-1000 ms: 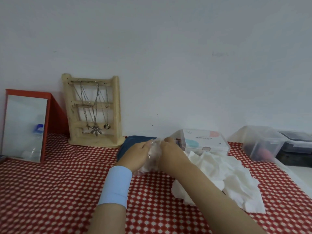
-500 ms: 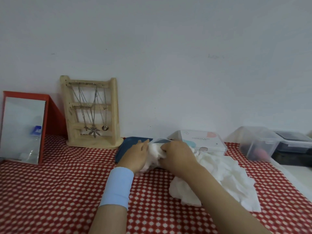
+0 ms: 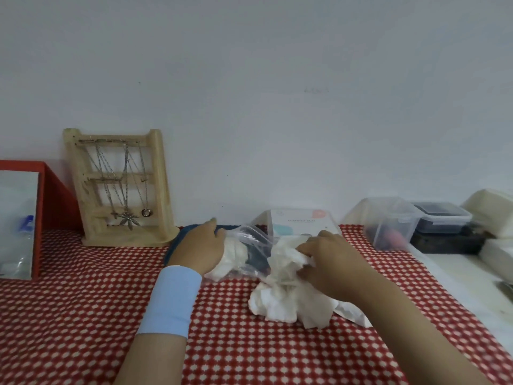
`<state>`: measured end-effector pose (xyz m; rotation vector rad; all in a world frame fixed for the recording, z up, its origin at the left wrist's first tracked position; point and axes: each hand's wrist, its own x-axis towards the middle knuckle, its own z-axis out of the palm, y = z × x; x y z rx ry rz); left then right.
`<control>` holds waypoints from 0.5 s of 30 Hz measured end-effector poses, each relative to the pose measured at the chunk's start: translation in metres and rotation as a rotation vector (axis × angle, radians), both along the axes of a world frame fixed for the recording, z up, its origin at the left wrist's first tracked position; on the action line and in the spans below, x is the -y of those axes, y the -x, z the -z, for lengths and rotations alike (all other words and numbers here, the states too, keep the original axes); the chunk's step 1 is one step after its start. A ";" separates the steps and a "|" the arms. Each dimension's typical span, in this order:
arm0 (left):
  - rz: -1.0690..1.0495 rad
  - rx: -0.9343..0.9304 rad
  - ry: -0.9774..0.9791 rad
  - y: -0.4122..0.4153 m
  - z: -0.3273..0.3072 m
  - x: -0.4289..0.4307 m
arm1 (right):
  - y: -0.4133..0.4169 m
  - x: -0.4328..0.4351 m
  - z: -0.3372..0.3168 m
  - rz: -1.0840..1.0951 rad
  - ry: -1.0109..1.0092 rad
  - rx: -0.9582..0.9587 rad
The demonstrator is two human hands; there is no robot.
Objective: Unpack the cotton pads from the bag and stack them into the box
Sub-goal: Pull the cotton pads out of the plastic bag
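A cloth (image 3: 83,301) covers the table and runs back to the wall (image 3: 249,107). At the far left a mirror (image 3: 16,220) stands on it, and just right of the mirror a necklace stand (image 3: 122,187) stands against the wall. In the middle the left hand (image 3: 200,248) holds the bag (image 3: 249,245) on the cloth. To the right, touching the bag's mouth, the cotton pads (image 3: 288,301) lie heaped under the right hand (image 3: 330,262), which grips some. The box (image 3: 302,222) sits behind them by the wall. Right of the box stands a tub (image 3: 388,223), and beyond it a lidded container (image 3: 441,216).
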<state>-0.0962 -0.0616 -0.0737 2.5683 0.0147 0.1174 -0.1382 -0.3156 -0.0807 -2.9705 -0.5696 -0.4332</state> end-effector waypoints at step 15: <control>0.486 0.006 0.033 0.044 0.001 0.096 | 0.013 0.010 -0.016 -0.053 -0.476 -0.344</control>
